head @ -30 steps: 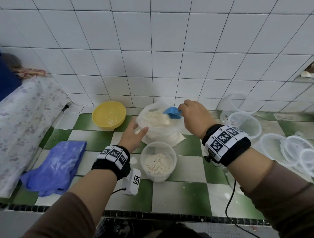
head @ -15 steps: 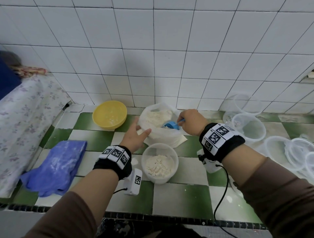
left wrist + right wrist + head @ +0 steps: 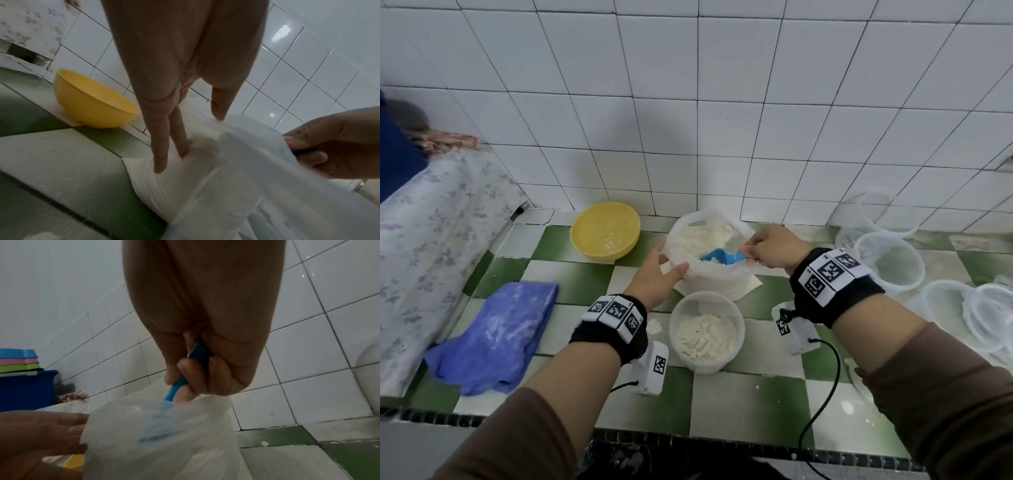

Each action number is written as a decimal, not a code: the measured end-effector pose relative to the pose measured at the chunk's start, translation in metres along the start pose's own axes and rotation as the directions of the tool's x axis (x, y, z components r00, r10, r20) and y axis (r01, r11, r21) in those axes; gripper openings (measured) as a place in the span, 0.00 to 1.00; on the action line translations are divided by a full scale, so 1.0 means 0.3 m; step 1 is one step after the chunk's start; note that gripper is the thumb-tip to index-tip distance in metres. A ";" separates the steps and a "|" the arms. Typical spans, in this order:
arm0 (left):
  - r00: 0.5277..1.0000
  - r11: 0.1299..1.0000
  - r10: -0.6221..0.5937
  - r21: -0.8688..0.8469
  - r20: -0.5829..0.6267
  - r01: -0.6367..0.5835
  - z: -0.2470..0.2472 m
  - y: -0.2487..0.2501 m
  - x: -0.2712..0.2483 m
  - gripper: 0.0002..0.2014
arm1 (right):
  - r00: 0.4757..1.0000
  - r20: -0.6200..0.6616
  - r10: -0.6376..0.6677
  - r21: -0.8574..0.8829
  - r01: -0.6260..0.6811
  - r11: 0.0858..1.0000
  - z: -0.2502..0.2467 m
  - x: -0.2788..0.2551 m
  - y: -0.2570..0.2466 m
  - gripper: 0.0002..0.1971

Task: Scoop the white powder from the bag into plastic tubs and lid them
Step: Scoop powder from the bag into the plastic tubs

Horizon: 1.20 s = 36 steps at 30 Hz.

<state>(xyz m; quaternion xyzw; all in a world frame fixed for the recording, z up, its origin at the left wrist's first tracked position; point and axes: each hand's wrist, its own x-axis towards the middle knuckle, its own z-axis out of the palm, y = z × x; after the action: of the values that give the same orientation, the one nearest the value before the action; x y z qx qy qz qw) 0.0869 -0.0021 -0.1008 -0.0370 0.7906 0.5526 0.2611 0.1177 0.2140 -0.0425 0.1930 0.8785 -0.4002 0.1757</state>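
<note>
I'm digging the blue scoop (image 3: 719,256) into the white powder (image 3: 702,236) inside the bag (image 3: 709,274), my right hand (image 3: 774,251) pinching its handle tight, fingers curled round it. My left hand (image 3: 659,277) is pressing near-straight fingers against the bag's nine o'clock side, thumb up by the rim, bracing it rather than gripping. To do this well, I reckon I should keep that mouth propped wide, load the scoop level, and lift it straight toward six o'clock. There the open tub (image 3: 707,330) is sitting just beside the bag, partly filled with lumpy powder, so more scoops look needed before lidding. The yellow bowl (image 3: 604,229) at the bag's nine o'clock is holding only traces. Clear empty tubs (image 3: 890,262) are waiting at three o'clock, what look like lids (image 3: 986,315) beyond
</note>
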 end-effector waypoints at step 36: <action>0.996 0.995 0.058 -0.082 -0.068 -0.064 0.024 0.024 -0.074 0.36 | 0.981 -0.184 0.064 0.288 -0.008 0.958 0.028 -0.046 0.020 0.14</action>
<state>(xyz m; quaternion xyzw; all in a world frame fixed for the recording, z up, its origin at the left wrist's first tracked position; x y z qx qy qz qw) 0.1060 0.0019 -0.0863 -0.0419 0.7756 0.5915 0.2163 0.1337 0.2083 -0.0450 0.2700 0.8206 -0.4990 0.0679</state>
